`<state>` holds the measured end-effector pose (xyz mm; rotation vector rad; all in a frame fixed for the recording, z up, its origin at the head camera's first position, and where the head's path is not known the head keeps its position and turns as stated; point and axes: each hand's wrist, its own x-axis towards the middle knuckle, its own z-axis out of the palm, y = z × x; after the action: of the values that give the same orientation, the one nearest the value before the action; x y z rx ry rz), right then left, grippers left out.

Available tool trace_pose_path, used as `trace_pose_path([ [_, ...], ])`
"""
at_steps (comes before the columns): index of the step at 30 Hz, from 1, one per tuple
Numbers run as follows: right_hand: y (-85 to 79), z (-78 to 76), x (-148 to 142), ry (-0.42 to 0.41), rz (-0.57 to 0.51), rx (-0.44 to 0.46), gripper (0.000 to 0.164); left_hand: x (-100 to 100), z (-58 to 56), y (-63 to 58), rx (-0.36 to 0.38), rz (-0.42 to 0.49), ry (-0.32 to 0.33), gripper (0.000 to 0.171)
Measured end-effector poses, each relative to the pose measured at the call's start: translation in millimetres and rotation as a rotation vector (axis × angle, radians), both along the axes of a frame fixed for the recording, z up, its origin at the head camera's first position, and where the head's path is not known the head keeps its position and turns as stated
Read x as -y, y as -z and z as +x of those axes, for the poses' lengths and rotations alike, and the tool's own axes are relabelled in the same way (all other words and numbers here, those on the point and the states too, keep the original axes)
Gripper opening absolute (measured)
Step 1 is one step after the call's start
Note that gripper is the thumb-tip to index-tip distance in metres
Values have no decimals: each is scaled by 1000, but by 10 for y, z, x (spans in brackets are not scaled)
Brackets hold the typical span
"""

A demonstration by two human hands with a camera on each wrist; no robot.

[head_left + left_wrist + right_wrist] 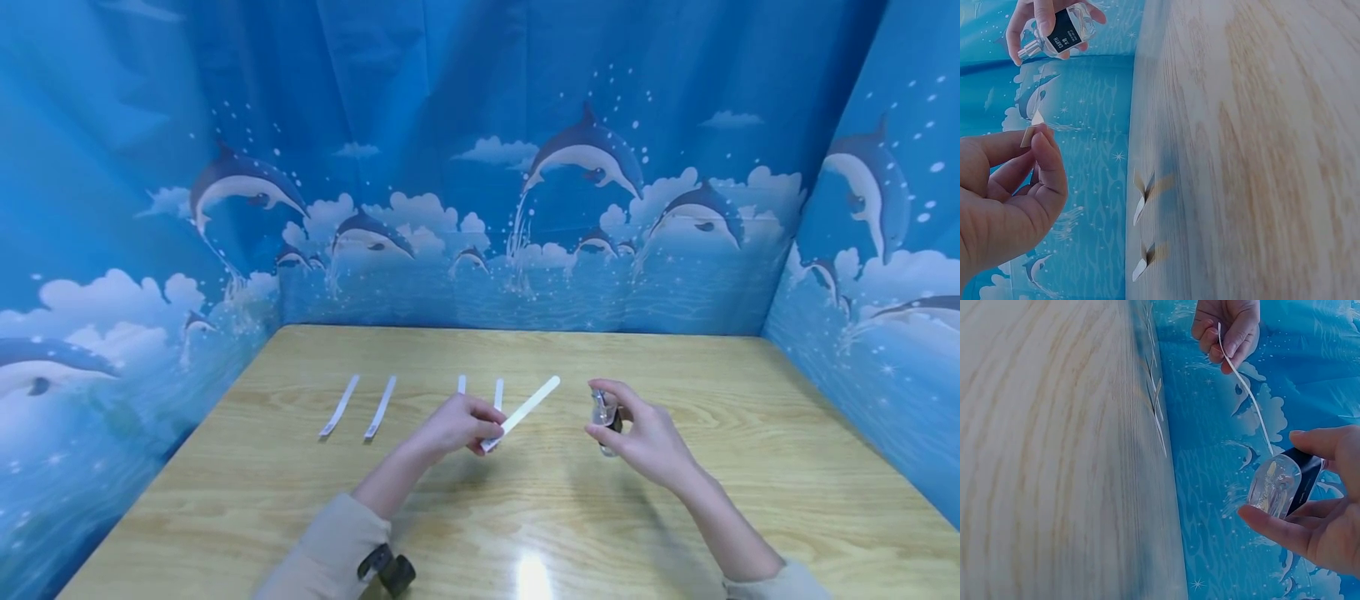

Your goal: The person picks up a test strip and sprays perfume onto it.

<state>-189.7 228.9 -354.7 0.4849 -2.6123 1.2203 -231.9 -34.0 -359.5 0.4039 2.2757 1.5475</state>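
My left hand (462, 425) pinches a white paper test strip (531, 404) near its lower end, above the table. The strip slants up and to the right, and its rounded far end points toward a small perfume bottle (605, 414). My right hand (652, 433) grips that clear glass bottle, the index finger at the metal spray top and the thumb lower down. A black label (1064, 32) wraps the bottle in the left wrist view. Strip and bottle are apart in the head view.
On the wooden table (750, 467) two white strips (341, 406) lie at the left. Two more strips (462, 384) lie behind my left hand, partly hidden. A blue dolphin-print curtain (420, 283) borders the table at the back and sides.
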Motion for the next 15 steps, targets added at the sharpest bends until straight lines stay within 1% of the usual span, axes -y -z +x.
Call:
trace_pose_path([
  [5,0,4,6,4,5,14,56,-5,-6,0,8,1,0,21],
  [15,-1,2,28,1,26,-14,52,16,-20,6,8,5,-3,21],
])
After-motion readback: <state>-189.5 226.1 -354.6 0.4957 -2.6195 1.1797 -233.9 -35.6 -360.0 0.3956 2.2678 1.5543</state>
